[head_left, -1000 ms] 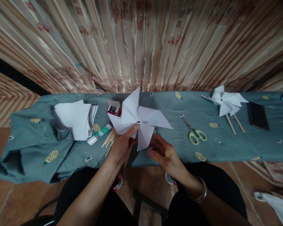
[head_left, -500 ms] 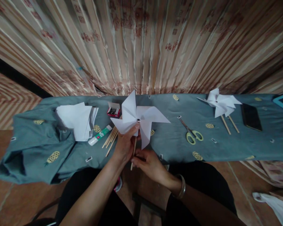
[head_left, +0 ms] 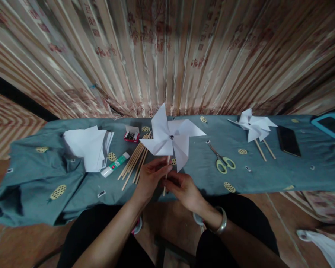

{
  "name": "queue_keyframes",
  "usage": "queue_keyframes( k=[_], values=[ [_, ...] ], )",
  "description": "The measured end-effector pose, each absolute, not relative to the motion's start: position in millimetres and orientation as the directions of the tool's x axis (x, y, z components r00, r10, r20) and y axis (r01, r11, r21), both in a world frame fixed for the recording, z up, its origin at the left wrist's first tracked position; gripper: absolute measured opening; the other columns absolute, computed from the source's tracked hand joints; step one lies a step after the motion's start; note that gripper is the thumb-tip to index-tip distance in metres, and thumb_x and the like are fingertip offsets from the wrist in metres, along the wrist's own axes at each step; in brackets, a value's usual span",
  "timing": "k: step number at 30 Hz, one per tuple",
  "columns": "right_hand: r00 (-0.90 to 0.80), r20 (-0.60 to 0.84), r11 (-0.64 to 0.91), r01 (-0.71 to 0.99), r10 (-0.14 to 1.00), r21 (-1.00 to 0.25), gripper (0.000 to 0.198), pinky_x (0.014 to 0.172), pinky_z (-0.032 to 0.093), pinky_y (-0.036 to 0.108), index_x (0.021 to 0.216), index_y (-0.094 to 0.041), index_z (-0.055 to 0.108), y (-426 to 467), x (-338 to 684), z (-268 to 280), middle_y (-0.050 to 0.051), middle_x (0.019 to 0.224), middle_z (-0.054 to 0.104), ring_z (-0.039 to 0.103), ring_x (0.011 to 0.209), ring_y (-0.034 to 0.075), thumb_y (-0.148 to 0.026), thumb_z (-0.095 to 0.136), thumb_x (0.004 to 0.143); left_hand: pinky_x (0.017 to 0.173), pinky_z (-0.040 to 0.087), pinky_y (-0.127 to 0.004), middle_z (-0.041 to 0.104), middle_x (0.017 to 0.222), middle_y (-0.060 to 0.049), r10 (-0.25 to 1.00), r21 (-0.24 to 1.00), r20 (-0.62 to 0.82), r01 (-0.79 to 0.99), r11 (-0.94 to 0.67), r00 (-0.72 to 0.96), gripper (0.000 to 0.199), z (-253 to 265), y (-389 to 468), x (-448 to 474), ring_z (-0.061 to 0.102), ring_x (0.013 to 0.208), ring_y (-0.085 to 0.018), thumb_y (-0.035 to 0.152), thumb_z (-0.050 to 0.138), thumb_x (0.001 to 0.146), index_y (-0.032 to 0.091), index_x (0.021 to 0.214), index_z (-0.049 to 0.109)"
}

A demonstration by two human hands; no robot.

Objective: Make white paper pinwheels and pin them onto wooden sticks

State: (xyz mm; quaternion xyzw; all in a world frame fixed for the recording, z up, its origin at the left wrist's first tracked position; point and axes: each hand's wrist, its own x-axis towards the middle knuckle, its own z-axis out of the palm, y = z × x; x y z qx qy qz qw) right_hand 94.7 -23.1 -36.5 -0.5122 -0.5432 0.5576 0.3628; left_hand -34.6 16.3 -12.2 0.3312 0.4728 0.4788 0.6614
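Observation:
A white paper pinwheel (head_left: pixel 181 138) with a silver pin at its centre stands upright on a thin wooden stick, in front of me. My left hand (head_left: pixel 151 176) pinches the stick below the paper blades. Lower on the same stick, the fingers of my right hand (head_left: pixel 184 190) are closed round it. Wooden sticks (head_left: pixel 132 163) lie in a loose bundle left of the pinwheel. Behind them sits a small red box (head_left: pixel 131 134) of pins with its lid up. Green-handled scissors (head_left: pixel 221 160) rest open to the right.
On the green cloth (head_left: pixel 167 197) at left are a stack of white paper pieces (head_left: pixel 86 147) and a glue stick (head_left: pixel 115 165). To the right lie finished-looking pinwheels (head_left: pixel 254 124) on sticks, a dark phone (head_left: pixel 288 140) and a blue-framed device (head_left: pixel 331 124). A curtain (head_left: pixel 167 56) hangs behind.
My left hand has slid down from the pinwheel's centre to the stick. The pinwheel has moved slightly right and up, and more of the stick bundle shows.

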Motion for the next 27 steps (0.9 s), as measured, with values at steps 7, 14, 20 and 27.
queue_keyframes(
  k=[7, 14, 20, 27],
  values=[
    [-0.24, -0.154, -0.136, 0.09, 0.958, -0.987, 0.012, 0.064, 0.049, 0.025, 0.085, -0.02, 0.069, -21, 110, -34, 0.0, 0.075, 0.07, 0.061, 0.067, 0.014, -0.031, 0.062, 0.085, 0.07, 0.051, -0.027, 0.074, 0.079, -0.006, 0.961, 0.951, -0.237, -0.165, 0.26, 0.145, 0.02, -18, 8, -41, 0.066, 0.075, -0.018, 0.034, 0.083, 0.063, 0.02, 0.078, 0.08],
    [-0.28, -0.143, -0.124, 0.085, 0.949, -0.989, 0.015, 0.067, 0.05, 0.026, 0.087, -0.02, 0.07, -23, 114, -32, 0.0, 0.074, 0.071, 0.064, 0.067, 0.014, -0.033, 0.063, 0.086, 0.067, 0.049, -0.027, 0.07, 0.073, -0.005, 0.957, 0.967, -0.201, -0.114, 0.228, 0.208, 0.014, -17, 7, -41, 0.062, 0.07, -0.016, 0.032, 0.078, 0.068, 0.019, 0.072, 0.079],
    [-0.245, -0.153, -0.126, 0.124, 0.957, -0.984, 0.029, 0.074, 0.054, 0.03, 0.098, -0.021, 0.072, -18, 133, -21, 0.004, 0.089, 0.074, 0.069, 0.079, 0.018, -0.041, 0.075, 0.078, 0.074, 0.05, -0.03, 0.073, 0.076, -0.005, 0.96, 0.965, -0.219, -0.105, 0.239, 0.173, 0.014, -16, 10, -42, 0.064, 0.075, -0.019, 0.032, 0.079, 0.066, 0.02, 0.074, 0.079],
    [0.03, -0.044, -0.042, -0.067, 0.999, -0.997, 0.041, 0.072, 0.056, 0.029, 0.097, -0.024, 0.069, -5, 152, -2, 0.003, 0.085, 0.074, 0.067, 0.075, 0.016, -0.048, 0.083, 0.066, 0.074, 0.049, -0.029, 0.074, 0.077, -0.005, 0.964, 0.97, -0.221, -0.066, 0.233, 0.147, 0.012, -19, 10, -40, 0.065, 0.076, -0.019, 0.031, 0.079, 0.066, 0.021, 0.072, 0.079]
  ],
)
